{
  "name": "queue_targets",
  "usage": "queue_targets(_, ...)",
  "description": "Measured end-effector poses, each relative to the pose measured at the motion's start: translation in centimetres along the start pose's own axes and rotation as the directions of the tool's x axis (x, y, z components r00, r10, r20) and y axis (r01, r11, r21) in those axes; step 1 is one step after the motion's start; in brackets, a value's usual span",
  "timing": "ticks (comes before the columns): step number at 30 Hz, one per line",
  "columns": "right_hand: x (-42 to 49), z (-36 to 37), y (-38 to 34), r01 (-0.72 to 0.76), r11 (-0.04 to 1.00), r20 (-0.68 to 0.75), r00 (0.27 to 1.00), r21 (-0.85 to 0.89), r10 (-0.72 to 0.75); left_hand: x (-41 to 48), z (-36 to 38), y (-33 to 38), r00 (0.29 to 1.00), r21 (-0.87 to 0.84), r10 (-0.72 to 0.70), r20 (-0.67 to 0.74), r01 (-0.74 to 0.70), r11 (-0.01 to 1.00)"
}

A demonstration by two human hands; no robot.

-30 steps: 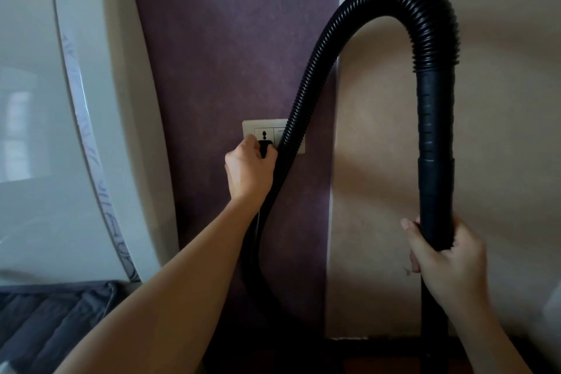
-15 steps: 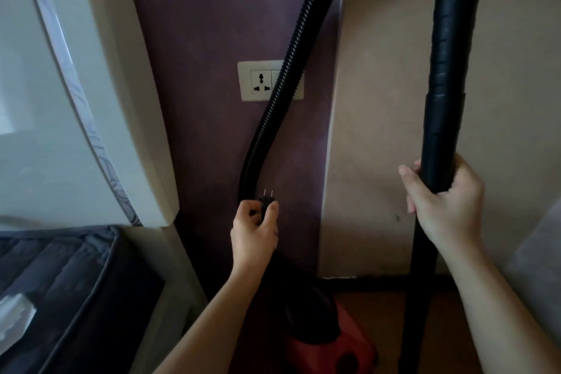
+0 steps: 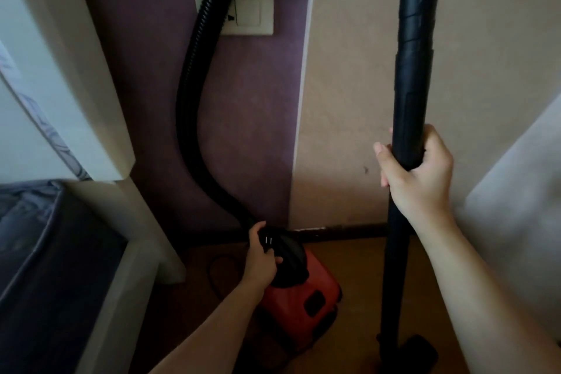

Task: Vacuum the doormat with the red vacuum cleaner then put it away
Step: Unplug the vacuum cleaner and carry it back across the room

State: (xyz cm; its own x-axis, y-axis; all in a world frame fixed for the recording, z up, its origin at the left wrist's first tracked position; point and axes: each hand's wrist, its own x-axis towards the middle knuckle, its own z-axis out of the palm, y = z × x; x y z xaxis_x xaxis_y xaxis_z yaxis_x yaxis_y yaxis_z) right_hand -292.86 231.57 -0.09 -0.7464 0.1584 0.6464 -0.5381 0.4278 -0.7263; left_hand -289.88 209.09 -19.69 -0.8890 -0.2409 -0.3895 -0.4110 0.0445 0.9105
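Plug [image 3: 267,240] pinched in curled fingers of left hand [image 3: 261,261], just over black top of red vacuum cleaner [image 3: 300,297], on floor [image 3: 358,258] at foot of wall [image 3: 349,100]. Right hand [image 3: 419,179] wraps rigid wand [image 3: 409,85]. Body probably hefty, hard-shelled; hose [image 3: 194,100] floppy: lift by top, not hose.

No legible text, label, brand or number in view.

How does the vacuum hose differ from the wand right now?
The hose is finely ribbed and curves down to the red vacuum cleaner; the wand is mostly smooth, straight and upright. The right hand grips the wand, not the hose. Both are black.
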Motion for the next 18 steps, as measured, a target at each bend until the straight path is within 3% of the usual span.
queue_targets(4, 0.0, -0.2, 0.0, 0.008, 1.000, 0.005, 1.000, 0.017, -0.008, 0.0, 1.3, -2.4, 0.998, 0.155, 0.029, -0.052, -0.021, 0.988)
queue_targets(8, 0.2, -0.2, 0.1, 0.002, 0.999, 0.008, 1.000, 0.040, -0.003, -0.1, 2.3, -3.6, 0.981, 0.048, -0.193, -0.009, 0.193, 0.980)
queue_targets(10, 0.1, -0.2, 0.1, 0.002, 0.999, 0.012, 1.000, 0.055, -0.002, 0.3, 2.9, -3.5, 0.972, -0.041, -0.237, -0.011, 0.236, 0.971)
queue_targets(18, -0.1, -0.1, 0.0, 0.018, 0.998, 0.036, 0.999, 0.068, -0.020, 2.1, 5.6, -3.2, 0.971, -0.092, -0.180, -0.160, 0.167, 0.982)
